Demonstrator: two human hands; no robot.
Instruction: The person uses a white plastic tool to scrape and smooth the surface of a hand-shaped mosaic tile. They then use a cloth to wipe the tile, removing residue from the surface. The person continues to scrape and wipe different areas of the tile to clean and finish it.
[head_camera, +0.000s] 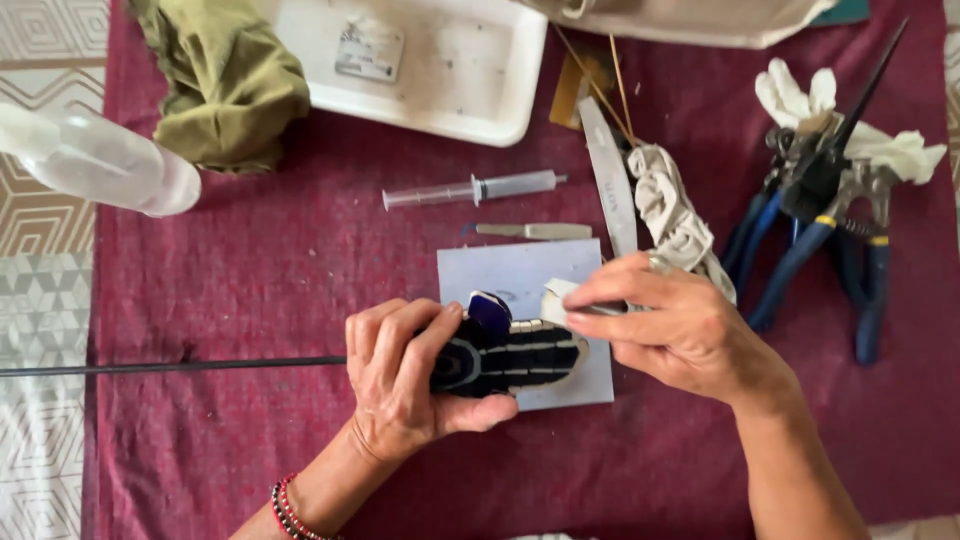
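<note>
Item: one dark, oblong mosaic piece (510, 355) faced with black and pale tile bands and a glossy blue tile at its top edge, fixed on one thin black metal rod (170, 367). It lies over one pale grey square board (590, 385), the landmark here.

Handling, as judged: stiff and fairly weighty for its size; the tile faces look smooth and chip-prone, and the rod would lever it if left loose. Best held around the body near the rod end, not by the tile edges.

Left hand (405, 385): fingers curled and pressed together over the piece's left end, thumb underneath.
Right hand (670, 325): fingertips pinching one small off-white wad (556, 298) against the piece's upper right; whether cloth or sponge cannot be told.

Around the board:
- Just above: one small grey blade-like tool (535, 231); farther above, one clear plastic syringe (470, 190).
- Upper right: one long grey file (608, 175), one twisted off-white rag (675, 215), two thin wooden sticks (610, 85).
- Well right: a heap of blue-handled pliers (830, 230), at least two, exact count unclear, with a white glove (800, 95).
- Far above: one white rectangular tray (470, 70).
- Upper left: one olive cloth (225, 85), one clear plastic bottle (100, 160).
- Beneath all: one maroon cloth (250, 270).
</note>
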